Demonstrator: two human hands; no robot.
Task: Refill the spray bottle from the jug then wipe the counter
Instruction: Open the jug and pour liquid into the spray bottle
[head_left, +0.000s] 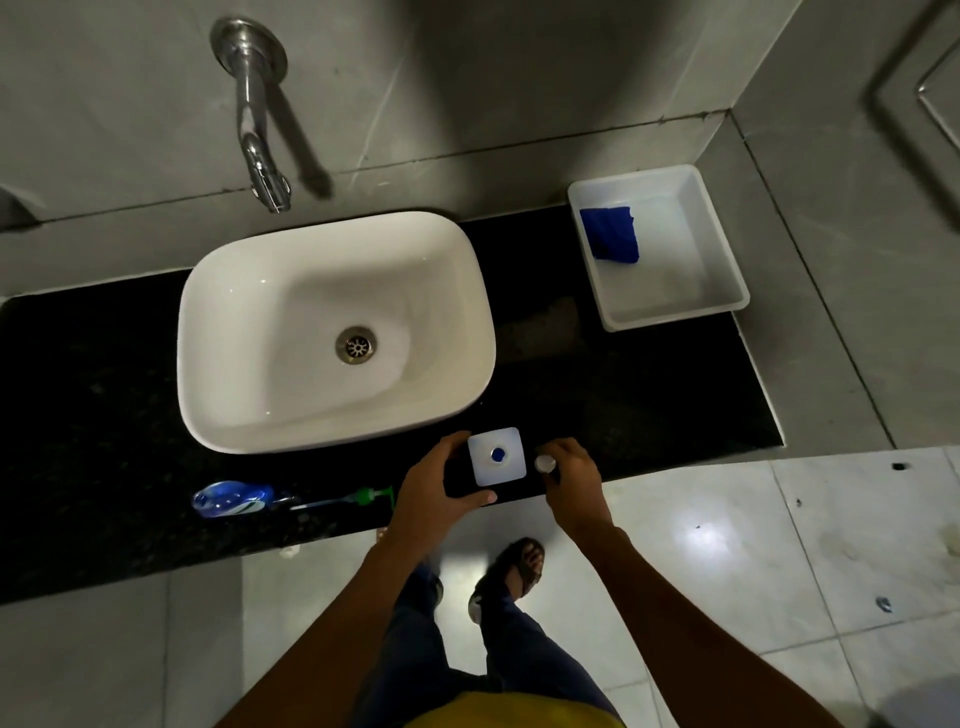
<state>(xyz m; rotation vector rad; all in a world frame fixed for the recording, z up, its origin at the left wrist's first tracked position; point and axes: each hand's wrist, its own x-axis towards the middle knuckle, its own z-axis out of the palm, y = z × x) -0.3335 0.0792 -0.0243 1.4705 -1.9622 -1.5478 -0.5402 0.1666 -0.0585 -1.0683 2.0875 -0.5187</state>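
A square white jug (496, 457) stands on the black counter (104, 395) near its front edge, seen from above with blue liquid showing in its open mouth. My left hand (439, 480) curls round the jug's left side, thumb in front. My right hand (569, 470) pinches a small white cap (545, 463) just right of the jug. A clear spray bottle (231, 498) with blue liquid lies on its side at the counter's front left, and its green sprayer head with the dip tube (363, 497) lies beside it. A blue cloth (609, 235) sits in a white tub (727, 270).
A white basin (249, 291) sits left of centre under a chrome wall tap (257, 119). The white tub is in the back right corner against grey tiled walls. Below the counter edge are pale floor tiles and my feet.
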